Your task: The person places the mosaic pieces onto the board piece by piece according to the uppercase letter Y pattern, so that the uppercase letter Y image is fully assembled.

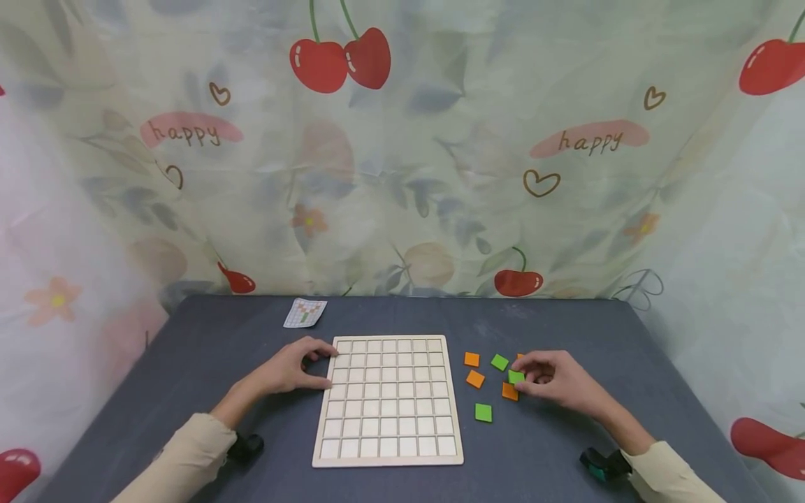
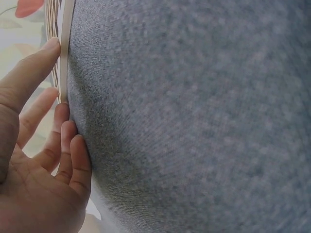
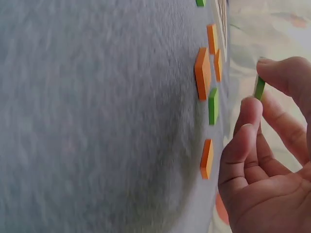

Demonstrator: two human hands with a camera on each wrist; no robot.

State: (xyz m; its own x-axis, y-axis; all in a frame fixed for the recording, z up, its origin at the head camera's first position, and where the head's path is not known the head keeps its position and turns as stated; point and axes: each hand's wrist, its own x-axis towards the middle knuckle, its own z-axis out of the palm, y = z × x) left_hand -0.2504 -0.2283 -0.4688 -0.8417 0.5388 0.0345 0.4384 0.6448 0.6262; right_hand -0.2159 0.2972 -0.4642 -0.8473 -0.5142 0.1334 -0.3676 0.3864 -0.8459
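A pale wooden grid board (image 1: 390, 461) lies on the dark table. The left hand (image 1: 292, 367) touches its left edge with thumb and fingertips; in the left wrist view, the left hand (image 2: 43, 160) rests against the board's rim (image 2: 64, 53). Right of the board, the right hand (image 1: 562, 381) pinches a green tile (image 1: 516, 377) above the table. From the right wrist view, the green tile (image 3: 260, 89) is between thumb and fingertip of the right hand (image 3: 272, 160), raised off the cloth. Below it in the head view lies an orange tile (image 1: 510, 392).
Orange tiles (image 1: 472, 359) (image 1: 475, 379) and green tiles (image 1: 499, 362) (image 1: 483, 413) lie between the board and the right hand. One more orange tile (image 1: 520, 356) is partly hidden by the fingers. A patterned card (image 1: 305, 313) lies behind the board, near a printed curtain (image 1: 402, 175).
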